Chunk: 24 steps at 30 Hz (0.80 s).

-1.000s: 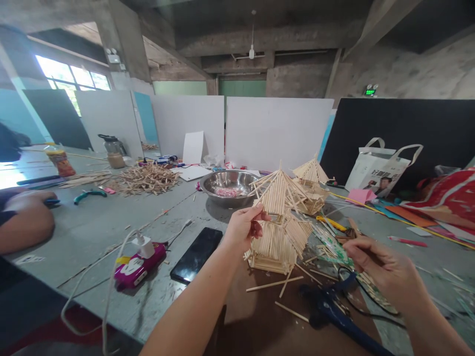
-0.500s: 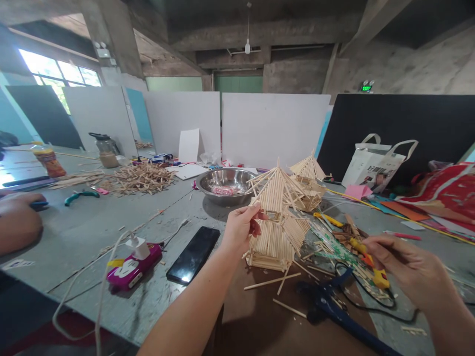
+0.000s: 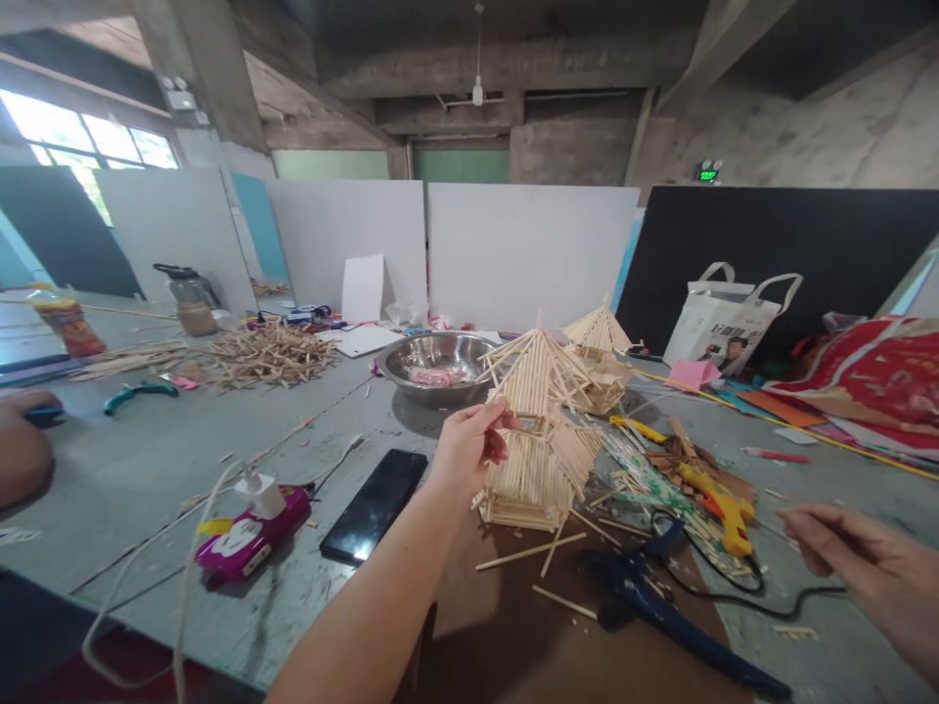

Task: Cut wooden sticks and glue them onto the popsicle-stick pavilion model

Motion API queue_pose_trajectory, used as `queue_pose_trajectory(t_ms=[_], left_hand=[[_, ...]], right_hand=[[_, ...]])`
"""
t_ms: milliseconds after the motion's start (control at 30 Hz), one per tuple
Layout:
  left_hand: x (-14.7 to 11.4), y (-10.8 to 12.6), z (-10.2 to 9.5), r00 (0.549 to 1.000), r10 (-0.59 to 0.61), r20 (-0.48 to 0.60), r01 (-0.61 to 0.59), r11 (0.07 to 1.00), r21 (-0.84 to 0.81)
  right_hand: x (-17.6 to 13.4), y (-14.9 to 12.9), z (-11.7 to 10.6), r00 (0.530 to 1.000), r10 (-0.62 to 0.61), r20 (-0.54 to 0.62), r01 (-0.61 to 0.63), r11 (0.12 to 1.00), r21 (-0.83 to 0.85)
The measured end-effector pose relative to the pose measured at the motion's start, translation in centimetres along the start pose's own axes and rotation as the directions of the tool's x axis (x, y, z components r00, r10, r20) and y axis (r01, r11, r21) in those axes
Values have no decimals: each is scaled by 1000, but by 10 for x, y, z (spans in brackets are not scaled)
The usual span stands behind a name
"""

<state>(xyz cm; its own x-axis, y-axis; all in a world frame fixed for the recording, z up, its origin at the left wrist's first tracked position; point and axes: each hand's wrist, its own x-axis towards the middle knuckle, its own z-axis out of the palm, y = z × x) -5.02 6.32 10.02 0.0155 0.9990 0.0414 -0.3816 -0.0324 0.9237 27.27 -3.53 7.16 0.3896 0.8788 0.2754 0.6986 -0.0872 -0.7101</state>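
My left hand point(image 3: 473, 440) is closed at the left side of a model pavilion point(image 3: 529, 479) built of thin wooden sticks, its thumb and fingers pinched where the pointed upper roof meets the lower tier. To the right, my right hand point(image 3: 866, 567) hovers over the table with thumb and forefinger together; whatever is between them is too small to make out. A yellow glue gun point(image 3: 723, 504) lies just left of that hand. Closer to me, a dark blue hand tool point(image 3: 660, 611) rests on a brown board point(image 3: 506, 636) among loose sticks.
Behind stands a second stick model point(image 3: 598, 337), beside a steel bowl point(image 3: 432, 367). A phone point(image 3: 374, 504) and a purple power strip point(image 3: 253, 538) with a white cable lie left. Farther off are a stick pile point(image 3: 271, 352), bottles and another person's arm point(image 3: 22, 450). A paper bag point(image 3: 719, 323) stands right.
My right hand has moved right and down, away from the yellow glue gun, which now lies on the table. My left hand stays at the model. The view has turned slightly right.
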Motion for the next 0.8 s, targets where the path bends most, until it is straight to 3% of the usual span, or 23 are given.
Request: queue_pose_trajectory(t_ms=[267,367,567,667,800], left_hand=[[0,3,2,1000,-14,-27,15,999,39],[1,6,3,999,9,-44,-6,998,55],[4,9,4,997,48,-58,-44,997,69],[6,9,4,996,68,-62,-62,994,92],[5,6,1,994,84,-65,-77,992,102]], right_hand=[[7,59,-7,999,28,-20,-30,996,-85],[14,77,-5,999,24,41,-17,986,-165],[36,110,24,978,201,47,-171,916,-363],[52,110,43,946,304,110,-233,877,-419],[69,103,64,948,299,113,-235,891,-388]])
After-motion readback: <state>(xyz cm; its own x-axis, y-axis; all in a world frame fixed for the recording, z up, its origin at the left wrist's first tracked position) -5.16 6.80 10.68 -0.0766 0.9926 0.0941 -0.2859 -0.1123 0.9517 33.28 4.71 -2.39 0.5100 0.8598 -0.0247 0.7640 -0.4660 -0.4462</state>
